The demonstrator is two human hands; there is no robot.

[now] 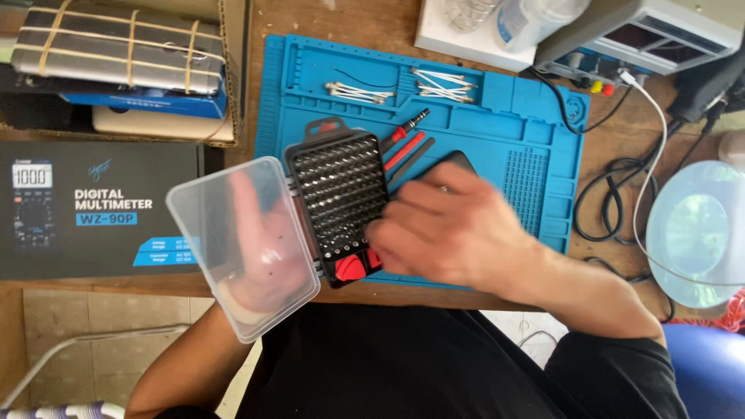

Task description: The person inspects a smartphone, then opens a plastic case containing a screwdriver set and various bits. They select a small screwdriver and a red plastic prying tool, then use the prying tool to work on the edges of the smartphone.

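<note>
Bit set case (pixel 339 198), center frame on blue work mat (pixel 497 132), w/ clear lid (pixel 240 244) swung open. Left hand (pixel 260 240) under lid, cupping it. Right hand (pixel 446 229) blurred, fingers on case's right edge; grip unclear. Red screwdriver (pixel 405 128) just above.

The bit case (pixel 341 206) is showing matt black plastic with rows of shiny metal bits, and its open lid (pixel 244 244) is looking like clear, glossy plastic. The blue work mat (pixel 504 124) is appearing matt and rubbery, lying on a worn wooden table (pixel 334 19). The dark box (pixel 97 209) beside it is looking like smooth printed cardboard.
</note>
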